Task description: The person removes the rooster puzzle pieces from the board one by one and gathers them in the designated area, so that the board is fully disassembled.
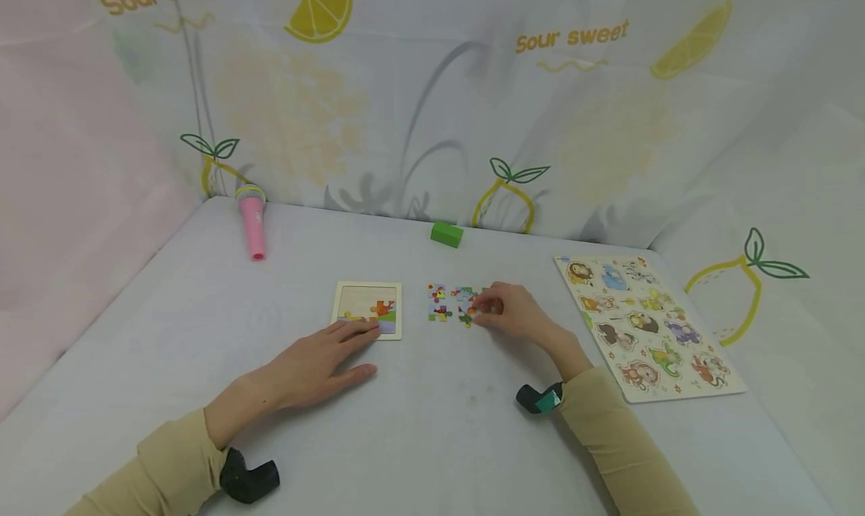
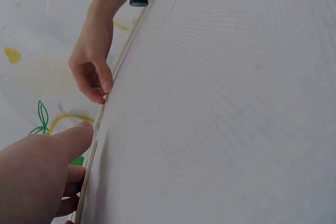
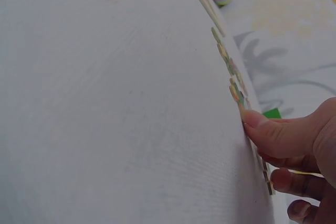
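My left hand (image 1: pixel 317 366) rests palm down with extended fingers over the near left part of a small wooden puzzle tray (image 1: pixel 398 313). Inside the tray an orange puzzle piece (image 1: pixel 382 308) shows beside other coloured pieces, partly covered by the fingers. To the right lie several loose jigsaw pieces (image 1: pixel 440 313) in two rows. My right hand (image 1: pixel 511 311) pinches at a jigsaw piece (image 1: pixel 466 317) on the right side of this group, thumb and forefinger at its edge. In the right wrist view the thumb (image 3: pixel 262 127) touches a piece's edge, and the other fingers hover over pieces beyond.
A large animal puzzle board (image 1: pixel 642 322) lies at the right. A green block (image 1: pixel 447 234) sits near the back edge, and a pink toy microphone (image 1: pixel 253 223) lies at the back left. A lemon-print cloth (image 1: pixel 378 110) hangs behind the white table (image 1: pixel 432 441).
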Motion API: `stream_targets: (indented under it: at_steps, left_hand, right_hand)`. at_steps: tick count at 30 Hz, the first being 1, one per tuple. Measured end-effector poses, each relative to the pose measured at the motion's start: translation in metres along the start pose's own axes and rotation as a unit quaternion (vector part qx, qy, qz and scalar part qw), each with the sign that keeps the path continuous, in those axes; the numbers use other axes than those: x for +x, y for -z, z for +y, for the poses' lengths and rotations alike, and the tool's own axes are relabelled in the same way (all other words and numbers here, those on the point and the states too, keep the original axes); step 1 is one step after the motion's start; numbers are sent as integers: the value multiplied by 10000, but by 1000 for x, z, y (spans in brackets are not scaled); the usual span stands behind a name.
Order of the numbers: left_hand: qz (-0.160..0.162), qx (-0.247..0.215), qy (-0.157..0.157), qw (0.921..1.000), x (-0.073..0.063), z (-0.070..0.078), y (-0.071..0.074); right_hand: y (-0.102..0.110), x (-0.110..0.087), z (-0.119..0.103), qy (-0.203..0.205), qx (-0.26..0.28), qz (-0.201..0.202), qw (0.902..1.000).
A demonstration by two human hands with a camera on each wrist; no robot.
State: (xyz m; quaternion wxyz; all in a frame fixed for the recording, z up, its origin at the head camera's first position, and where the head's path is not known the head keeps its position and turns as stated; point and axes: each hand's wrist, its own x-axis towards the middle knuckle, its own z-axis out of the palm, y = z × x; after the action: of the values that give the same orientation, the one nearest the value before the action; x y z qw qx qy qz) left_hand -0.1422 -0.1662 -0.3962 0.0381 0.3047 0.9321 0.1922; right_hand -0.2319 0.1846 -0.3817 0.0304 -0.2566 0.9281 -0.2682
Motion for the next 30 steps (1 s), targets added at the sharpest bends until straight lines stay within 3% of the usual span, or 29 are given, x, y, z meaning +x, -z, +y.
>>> stream_targets:
  at_steps: [7,13,18,25,30]
  left_hand:
    - [16,1,0,10000,0,-1,-1]
    - [15,5,-9,10000,0,-1,-2]
    - [-31,23,58,10000,-1,-1,0]
    - [-16,-7,-27,10000,0,1,1]
    - [-28,-68,26,10000,-1,1,0]
  right_hand:
    - [0,0,1,7,-62,-35,10000]
    - [6,-2,-3,-240,462,104,9986]
    - [7,-2,-8,-180,633,64,9978]
    - [-11,10,-33,291,1012,-179,9943]
    - [-28,37,-65,866,491,-413,9942]
